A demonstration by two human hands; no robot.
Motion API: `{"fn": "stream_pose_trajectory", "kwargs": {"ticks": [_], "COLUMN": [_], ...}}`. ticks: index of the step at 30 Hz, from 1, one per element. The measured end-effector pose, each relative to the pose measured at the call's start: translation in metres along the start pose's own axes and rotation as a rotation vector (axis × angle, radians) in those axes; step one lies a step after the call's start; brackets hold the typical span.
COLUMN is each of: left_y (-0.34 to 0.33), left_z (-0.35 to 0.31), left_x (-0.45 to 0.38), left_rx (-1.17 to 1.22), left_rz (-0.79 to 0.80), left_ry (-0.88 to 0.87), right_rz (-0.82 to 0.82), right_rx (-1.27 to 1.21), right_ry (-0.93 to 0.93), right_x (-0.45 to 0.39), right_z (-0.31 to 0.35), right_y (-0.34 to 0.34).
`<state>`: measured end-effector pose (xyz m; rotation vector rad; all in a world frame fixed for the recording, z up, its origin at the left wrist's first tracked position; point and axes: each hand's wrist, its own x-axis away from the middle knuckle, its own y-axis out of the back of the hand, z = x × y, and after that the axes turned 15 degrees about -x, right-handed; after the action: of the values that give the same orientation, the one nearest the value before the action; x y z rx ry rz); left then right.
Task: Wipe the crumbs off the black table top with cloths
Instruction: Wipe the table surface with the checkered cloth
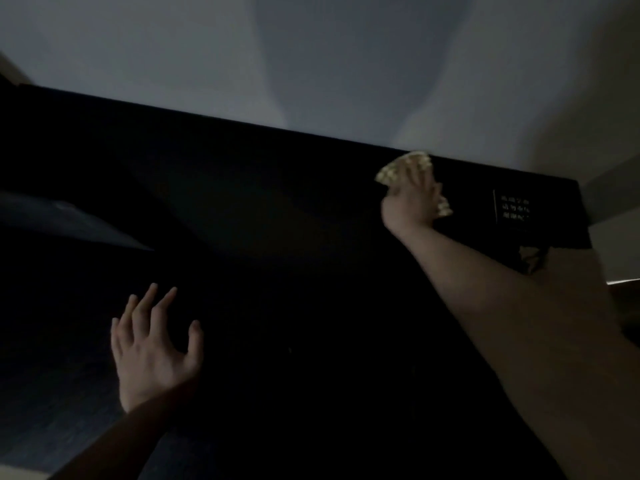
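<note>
1. The right hand (414, 197) presses down with spread fingers on a pale yellow cloth (401, 168), gripping it against the far edge of the black table top (294, 209).
2. The left hand (152, 351) lies flat and empty near the front, fingers splayed loose.
3. A small label with white characters (515, 209) sits right of the cloth.
4. The scene is dim; no crumbs can be made out.

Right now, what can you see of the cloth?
The cloth is pale yellowish, looks soft and crumpled. It lies under the right hand at the far edge of the black table, near the right corner. Only bits poke out past the fingers and beside the palm. The image is dim and blurred, so its texture is unclear.
</note>
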<state>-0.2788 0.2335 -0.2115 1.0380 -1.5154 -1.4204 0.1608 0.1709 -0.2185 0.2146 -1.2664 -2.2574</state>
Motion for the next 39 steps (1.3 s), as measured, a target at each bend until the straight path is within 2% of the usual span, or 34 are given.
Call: {"fn": "stream_pose_trajectory", "kwargs": {"ticks": [3,7,11,15,18,20,24,29,35,37,39], "left_y": [0.000,0.001,0.003,0.005,0.003,0.002,0.004,0.004,0.001,-0.001,-0.002], "left_z": [0.000,0.001,0.001,-0.001,0.001,0.000,0.000,0.001,0.003,0.001,0.002], "left_x": [0.001,0.001,0.003,0.003,0.003,0.003,0.003,0.003,0.001,0.001,0.001], "left_rx": [0.002,-0.004,0.005,0.015,0.011,0.019,0.016,0.006,-0.003,-0.001,-0.005], "left_rz": [0.001,0.006,-0.003,0.002,0.002,0.010,0.010,0.014,-0.006,-0.017,-0.010], "left_ry": [-0.006,-0.014,-0.027,-0.013,-0.013,-0.023,-0.019,-0.026,-0.017,-0.007,-0.005], "right_rz": [0.073,0.188,0.322,0.534,0.702,0.758,0.705,0.599,0.364,0.349,0.397], "right_rx": [-0.010,-0.043,-0.081,-0.032,-0.055,-0.071,0.034,0.030,-0.045,-0.056,-0.070], "right_ry": [0.235,0.473,0.613,0.708,0.713,0.759,0.914,0.853,0.522,0.511,0.600], "right_x": [0.048,0.121,0.202,0.287,0.316,0.313,0.266,0.205,0.133,0.143,0.173], "right_z": [0.030,0.030,0.008,-0.015,-0.029,-0.035,-0.032,0.018,0.103,0.116,0.114], "right_y": [-0.029,-0.043,-0.041,-0.018,0.007,0.014,-0.012,-0.044,-0.076,-0.088,-0.096]}}
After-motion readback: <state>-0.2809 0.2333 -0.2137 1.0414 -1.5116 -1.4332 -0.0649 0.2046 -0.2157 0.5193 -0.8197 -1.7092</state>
